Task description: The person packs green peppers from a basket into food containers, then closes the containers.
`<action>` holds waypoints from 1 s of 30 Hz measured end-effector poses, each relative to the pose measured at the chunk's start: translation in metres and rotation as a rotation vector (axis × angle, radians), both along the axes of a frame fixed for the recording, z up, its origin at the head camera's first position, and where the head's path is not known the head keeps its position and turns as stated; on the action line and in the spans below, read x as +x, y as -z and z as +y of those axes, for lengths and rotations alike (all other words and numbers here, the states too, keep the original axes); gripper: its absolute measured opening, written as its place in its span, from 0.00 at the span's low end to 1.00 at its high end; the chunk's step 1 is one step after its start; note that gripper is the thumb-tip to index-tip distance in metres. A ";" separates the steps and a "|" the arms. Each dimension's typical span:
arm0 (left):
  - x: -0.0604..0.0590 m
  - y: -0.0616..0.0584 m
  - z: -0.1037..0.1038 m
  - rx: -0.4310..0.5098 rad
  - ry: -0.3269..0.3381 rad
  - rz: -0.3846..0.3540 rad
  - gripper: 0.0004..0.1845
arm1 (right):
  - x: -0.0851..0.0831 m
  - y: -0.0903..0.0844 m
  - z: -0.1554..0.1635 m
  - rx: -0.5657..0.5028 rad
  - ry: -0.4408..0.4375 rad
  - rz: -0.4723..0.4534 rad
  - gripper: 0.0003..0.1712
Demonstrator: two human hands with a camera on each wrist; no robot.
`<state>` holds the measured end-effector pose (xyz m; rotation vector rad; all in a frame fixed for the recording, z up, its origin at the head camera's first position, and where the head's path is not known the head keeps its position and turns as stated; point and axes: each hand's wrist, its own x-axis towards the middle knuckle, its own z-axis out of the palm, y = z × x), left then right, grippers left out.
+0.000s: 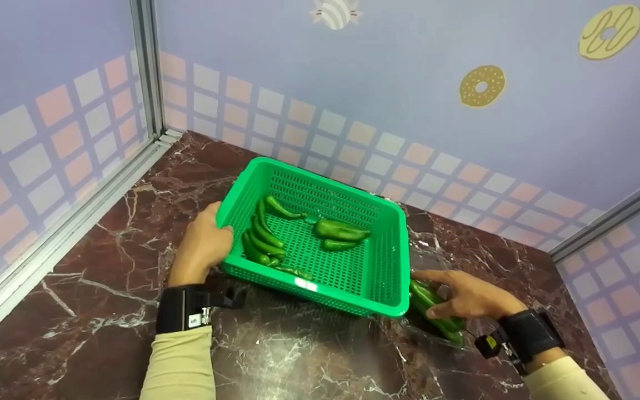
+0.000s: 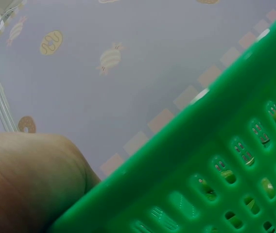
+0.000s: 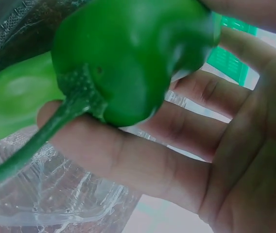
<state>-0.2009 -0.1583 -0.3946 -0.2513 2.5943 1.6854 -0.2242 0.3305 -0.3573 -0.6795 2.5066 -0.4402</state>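
Observation:
My left hand [image 1: 204,241] grips the left end of a green plastic basket [image 1: 320,186] at its rim. In the left wrist view, the slotted basket wall [image 2: 177,160] fills the lower right beside that hand. Several slim green chili peppers [image 1: 264,239] lie at the basket's left side, and a thicker green pepper [image 1: 341,229] rests toward its right. Just outside the basket's right end, my right hand [image 1: 467,294] holds a green pepper [image 3: 113,58] with a long curved stem, its fingers around it. A lighter green pepper [image 3: 16,97] lies behind that one, over clear plastic.
The clear plastic [image 3: 70,194] lies under the right hand; whether bag or container I cannot tell. A brown marbled tabletop [image 1: 298,355] carries everything. Behind stands a lilac wall [image 1: 381,72] with printed sweets, and a metal-framed panel [image 1: 156,111] bounds the left.

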 end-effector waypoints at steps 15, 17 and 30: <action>0.000 -0.001 -0.001 -0.034 0.013 0.006 0.35 | 0.005 0.010 -0.003 0.108 0.005 0.098 0.39; 0.000 -0.001 -0.001 -0.025 0.011 0.005 0.35 | 0.005 0.012 -0.004 0.126 0.017 0.108 0.36; 0.000 -0.001 0.001 0.008 0.006 -0.005 0.35 | 0.014 0.019 -0.011 0.174 0.017 0.177 0.24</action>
